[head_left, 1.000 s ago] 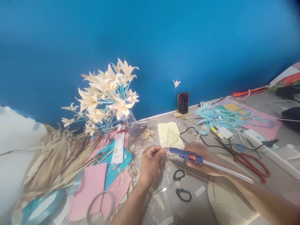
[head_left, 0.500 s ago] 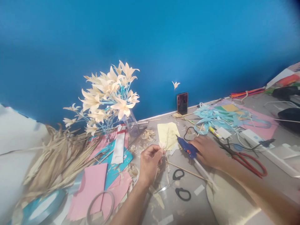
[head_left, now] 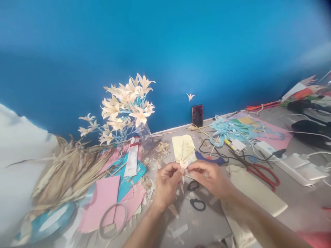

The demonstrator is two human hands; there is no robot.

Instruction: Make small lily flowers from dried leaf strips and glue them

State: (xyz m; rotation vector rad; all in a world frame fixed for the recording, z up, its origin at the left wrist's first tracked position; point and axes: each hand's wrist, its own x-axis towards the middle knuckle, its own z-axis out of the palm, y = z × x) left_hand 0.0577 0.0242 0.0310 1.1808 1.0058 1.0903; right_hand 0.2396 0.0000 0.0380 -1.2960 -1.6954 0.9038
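Near the middle of the table, a small pale flower [head_left: 184, 164] is held between both hands. My left hand [head_left: 169, 181] pinches its base from the left, with a thin strip hanging below. From the right, my right hand [head_left: 209, 176] has its fingertips closed at the flower's edge. Just behind my right hand lies a blue glue gun [head_left: 210, 159], partly hidden. A pale yellow sheet [head_left: 178, 144] lies beyond the hands. Black-handled scissors [head_left: 198, 204] rest below them, their blades hard to see.
Cream flowers [head_left: 139, 115] stand in a clear bottle [head_left: 145, 136] at the left. Dried husks [head_left: 67, 172], pink paper [head_left: 103, 199] and tape rolls lie in front. A phone [head_left: 197, 115] leans on the wall. Right are red-handled scissors [head_left: 266, 175], cables and a power strip [head_left: 292, 167].
My right hand has let go of the glue gun, which now lies on the table, and has moved left to the flower in my left hand. The view has shifted slightly.
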